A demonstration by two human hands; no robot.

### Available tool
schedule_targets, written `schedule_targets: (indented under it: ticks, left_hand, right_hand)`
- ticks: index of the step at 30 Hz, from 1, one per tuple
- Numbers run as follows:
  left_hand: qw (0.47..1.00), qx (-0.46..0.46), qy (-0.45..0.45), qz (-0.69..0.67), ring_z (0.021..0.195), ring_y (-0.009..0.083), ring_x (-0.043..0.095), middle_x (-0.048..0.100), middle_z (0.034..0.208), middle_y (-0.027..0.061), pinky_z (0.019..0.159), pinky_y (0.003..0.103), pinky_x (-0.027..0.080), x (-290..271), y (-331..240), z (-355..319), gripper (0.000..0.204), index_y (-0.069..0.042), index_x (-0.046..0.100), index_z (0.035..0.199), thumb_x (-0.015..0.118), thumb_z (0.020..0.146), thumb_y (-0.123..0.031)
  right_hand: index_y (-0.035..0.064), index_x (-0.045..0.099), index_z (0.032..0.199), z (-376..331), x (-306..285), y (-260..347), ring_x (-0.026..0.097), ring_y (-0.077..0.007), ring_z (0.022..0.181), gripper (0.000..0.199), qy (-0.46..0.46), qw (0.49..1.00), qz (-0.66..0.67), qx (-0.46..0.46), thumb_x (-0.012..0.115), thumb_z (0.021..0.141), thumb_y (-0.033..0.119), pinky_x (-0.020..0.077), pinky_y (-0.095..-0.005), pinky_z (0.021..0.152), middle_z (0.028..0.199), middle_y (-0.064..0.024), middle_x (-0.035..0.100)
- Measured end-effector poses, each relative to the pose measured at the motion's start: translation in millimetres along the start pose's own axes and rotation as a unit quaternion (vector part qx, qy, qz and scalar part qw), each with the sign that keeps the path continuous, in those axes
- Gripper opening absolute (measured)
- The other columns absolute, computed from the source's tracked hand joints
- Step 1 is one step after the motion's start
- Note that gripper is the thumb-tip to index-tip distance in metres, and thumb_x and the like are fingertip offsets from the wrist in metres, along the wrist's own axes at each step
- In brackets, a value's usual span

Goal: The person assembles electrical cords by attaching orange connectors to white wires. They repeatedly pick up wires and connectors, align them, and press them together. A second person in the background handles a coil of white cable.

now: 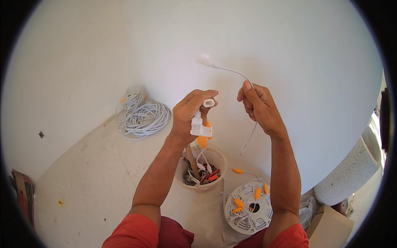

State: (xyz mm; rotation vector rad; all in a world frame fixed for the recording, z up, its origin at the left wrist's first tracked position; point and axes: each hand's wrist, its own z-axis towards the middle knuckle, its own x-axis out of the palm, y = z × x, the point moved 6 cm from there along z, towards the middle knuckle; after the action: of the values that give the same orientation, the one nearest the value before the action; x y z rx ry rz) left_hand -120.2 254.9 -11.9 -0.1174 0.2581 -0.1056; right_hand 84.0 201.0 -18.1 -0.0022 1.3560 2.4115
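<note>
My left hand (185,115) is closed around white plastic connectors. One hollow connector end (209,103) pokes out by the thumb, and a hinged white clip (200,127) hangs below the fingers. Orange pieces (202,141) and thin white wires dangle under that hand, over the bucket. My right hand (264,108) pinches a thin white cable (235,72) between thumb and fingers. The cable curves up leftward to a wide white connector (204,60). Its other end (244,148) hangs below the right hand, with a small tip.
A pale bucket (223,167) of tools stands beneath my hands. Right of it lies a white reel (233,221) with orange-capped leads. Coiled white cable (151,120) rests against the wall at left. A speckled cylinder (345,169) and a cardboard box (331,227) stand at right.
</note>
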Motion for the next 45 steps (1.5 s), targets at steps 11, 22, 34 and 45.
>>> schedule_targets:
  ticks: [11, 22, 34, 45]
  left_hand:
    - [0.885, -0.296, -0.118, -0.339, 0.048, 0.0011, 0.027, 0.046, 0.073, -0.0045, 0.037, 0.022, 0.022, -8, 21, -3, 0.055, -0.002, 0.056, 0.130, 0.062, 0.107, -0.052]
    - [0.897, -0.272, -0.071, -0.342, 0.044, -0.0003, 0.034, 0.072, 0.090, 0.0115, 0.037, 0.019, 0.025, -20, 9, 1, 0.055, 0.003, 0.064, 0.140, 0.076, 0.103, -0.036]
    - [0.926, -0.234, 0.039, -0.294, 0.098, 0.0134, 0.064, 0.069, 0.129, 0.0162, 0.075, 0.028, 0.054, -13, 4, 2, 0.065, 0.004, 0.052, 0.154, 0.077, 0.100, -0.021]
    - [0.932, -0.233, 0.034, -0.275, 0.118, 0.0194, 0.063, 0.063, 0.145, 0.0154, 0.096, 0.036, 0.055, -10, 6, 2, 0.070, 0.000, 0.049, 0.158, 0.078, 0.099, -0.026]
  right_hand:
    - [0.0050, 0.061, 0.079, 3, 1, -3, 0.030, -0.0043, 0.053, 0.068, -0.009, 0.996, -0.062, -0.067, 0.044, 0.113, 0.061, 0.0270, -0.0252, 0.048, 0.058, 0.0083, 0.032]
    - [0.0010, 0.061, 0.075, -2, -1, 5, 0.037, -0.0109, 0.063, 0.074, -0.022, 0.982, -0.126, -0.138, 0.048, 0.111, 0.064, 0.0328, -0.0316, 0.058, 0.064, 0.0014, 0.041]
    - [0.0026, 0.059, 0.073, 0, -11, 0, 0.030, -0.0063, 0.055, 0.073, -0.049, 0.979, -0.094, -0.176, 0.042, 0.114, 0.060, 0.0257, -0.0286, 0.051, 0.058, 0.0036, 0.038]
    - [-0.0002, 0.062, 0.072, 1, -17, -5, 0.039, -0.0133, 0.064, 0.075, -0.057, 0.987, -0.099, -0.113, 0.047, 0.111, 0.062, 0.0331, -0.0333, 0.060, 0.063, -0.0002, 0.042]
